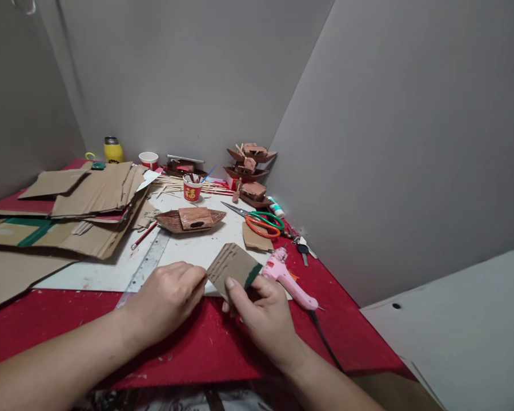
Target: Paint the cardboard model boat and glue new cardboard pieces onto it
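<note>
Right hand (263, 314): pinched the near edge of the cardboard piece (231, 267), thumb on top. Left hand (169, 297): fingertips gripped its left corner. Piece held above the red desk (68, 325). Judged light, thin, easily creased; best held by the edges.

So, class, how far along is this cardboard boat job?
Done: stacked boats at the back, a single boat on the board. In hand: left hand and right hand hold a cardboard piece. Left, probably: that piece is unglued, the glue gun lies idle, cardboard sheets lie stacked.
</note>
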A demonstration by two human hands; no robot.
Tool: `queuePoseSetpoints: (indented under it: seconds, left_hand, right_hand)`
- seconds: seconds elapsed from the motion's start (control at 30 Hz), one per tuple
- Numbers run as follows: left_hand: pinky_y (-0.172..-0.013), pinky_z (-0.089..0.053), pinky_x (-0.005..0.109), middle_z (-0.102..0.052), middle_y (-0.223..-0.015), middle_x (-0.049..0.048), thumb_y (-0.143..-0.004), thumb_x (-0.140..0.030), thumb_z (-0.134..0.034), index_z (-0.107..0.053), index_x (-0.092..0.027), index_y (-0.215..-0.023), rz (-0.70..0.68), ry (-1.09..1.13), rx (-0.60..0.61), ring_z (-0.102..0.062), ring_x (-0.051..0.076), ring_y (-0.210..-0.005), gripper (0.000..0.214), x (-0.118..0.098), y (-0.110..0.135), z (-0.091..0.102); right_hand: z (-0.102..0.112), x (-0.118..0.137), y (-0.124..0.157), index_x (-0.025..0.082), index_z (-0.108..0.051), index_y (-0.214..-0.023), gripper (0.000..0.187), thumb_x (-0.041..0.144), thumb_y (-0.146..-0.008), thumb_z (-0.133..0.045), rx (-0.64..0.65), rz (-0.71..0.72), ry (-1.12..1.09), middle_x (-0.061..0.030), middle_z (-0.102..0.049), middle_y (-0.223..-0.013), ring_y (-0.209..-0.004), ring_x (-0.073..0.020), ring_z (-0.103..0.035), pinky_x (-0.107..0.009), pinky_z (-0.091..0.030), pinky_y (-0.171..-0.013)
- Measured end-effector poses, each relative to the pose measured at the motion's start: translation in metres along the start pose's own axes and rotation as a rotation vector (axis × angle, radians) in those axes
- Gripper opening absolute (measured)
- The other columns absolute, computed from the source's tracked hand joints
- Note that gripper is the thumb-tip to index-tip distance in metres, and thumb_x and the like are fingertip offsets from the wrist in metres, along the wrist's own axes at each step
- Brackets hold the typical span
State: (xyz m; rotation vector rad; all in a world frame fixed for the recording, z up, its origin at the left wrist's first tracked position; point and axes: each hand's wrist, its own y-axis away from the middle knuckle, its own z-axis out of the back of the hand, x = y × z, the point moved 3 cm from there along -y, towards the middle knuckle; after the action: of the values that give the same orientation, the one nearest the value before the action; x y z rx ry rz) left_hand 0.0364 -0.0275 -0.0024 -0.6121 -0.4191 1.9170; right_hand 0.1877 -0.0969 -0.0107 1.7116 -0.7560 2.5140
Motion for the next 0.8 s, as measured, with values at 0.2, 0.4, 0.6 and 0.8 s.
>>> queuePoseSetpoints:
  seconds: [0.2,0.4,0.6,0.8]
  left_hand:
    - [-0.059,-0.042,0.028,-0.063,-0.067,0.0037,-0.09,-0.009,-0.047,-0.058,-0.015,-0.081,-0.028,-0.012,-0.007,-0.059,0.018,-0.063,0.016,0.003,0.001,-0.002]
    - [-0.056,-0.041,0.028,-0.06,-0.064,0.0028,-0.088,-0.009,-0.048,-0.057,-0.016,-0.077,-0.042,-0.054,-0.027,-0.057,0.017,-0.059,0.016,0.002,0.0,0.0]
    - [-0.055,-0.042,0.027,-0.061,-0.062,0.0025,-0.088,-0.009,-0.048,-0.058,-0.016,-0.075,-0.054,-0.085,-0.052,-0.058,0.017,-0.058,0.017,0.005,-0.001,0.002]
    - [-0.058,-0.043,0.024,-0.067,-0.067,0.0023,-0.088,-0.015,-0.053,-0.061,-0.015,-0.081,0.087,-0.064,-0.276,-0.062,0.014,-0.058,0.011,0.029,-0.009,0.024]
  right_hand:
    - [-0.001,-0.001,0.001,0.018,-0.059,-0.056,0.036,0.029,-0.09,-0.055,0.002,0.008,0.009,-0.0007,-0.061,-0.049,-0.045,-0.0132,-0.057,-0.022,-0.046,-0.047]
    - [-0.002,-0.007,0.001,0.018,-0.059,-0.056,0.039,0.032,-0.092,-0.053,0.045,-0.009,0.042,-0.0012,-0.061,-0.05,-0.046,-0.0132,-0.056,-0.022,-0.043,-0.046]
    - [-0.002,-0.01,0.002,0.018,-0.058,-0.055,0.041,0.034,-0.092,-0.052,0.082,-0.04,0.044,-0.0012,-0.06,-0.049,-0.044,-0.0119,-0.054,-0.021,-0.041,-0.045]
    - [-0.004,-0.009,0.003,0.018,-0.054,-0.058,0.035,0.037,-0.088,-0.053,0.106,-0.164,-0.04,0.0003,-0.057,-0.043,-0.037,-0.0116,-0.052,-0.02,-0.04,-0.039]
